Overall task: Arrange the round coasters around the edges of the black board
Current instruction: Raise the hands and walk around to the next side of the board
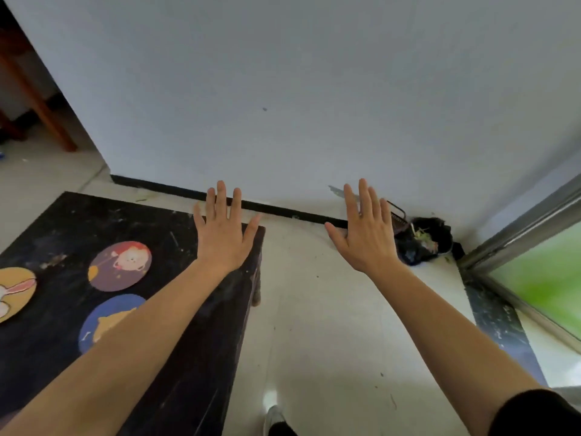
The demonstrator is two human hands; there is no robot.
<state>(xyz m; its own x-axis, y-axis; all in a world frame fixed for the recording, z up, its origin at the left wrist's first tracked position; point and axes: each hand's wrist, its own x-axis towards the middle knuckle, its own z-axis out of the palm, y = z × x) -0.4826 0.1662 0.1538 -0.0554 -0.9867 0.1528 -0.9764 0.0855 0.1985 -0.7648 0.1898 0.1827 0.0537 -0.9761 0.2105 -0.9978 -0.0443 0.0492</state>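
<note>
left hand (pixel 221 235): flat, fingers spread, holding nothing, over the black board's (pixel 63 228) far right corner
right hand (pixel 366 232): same, empty, above the floor (pixel 314 309)
coasters (pixel 119 266): three, lower left of frame, left of both hands

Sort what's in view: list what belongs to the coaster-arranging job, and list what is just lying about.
Belongs to the job:
black board
purple coaster
blue coaster
orange coaster, partly cut off at the frame's edge
left hand and right hand, both open and empty

Just lying about:
black bin with scraps in the corner
wooden furniture leg
</note>
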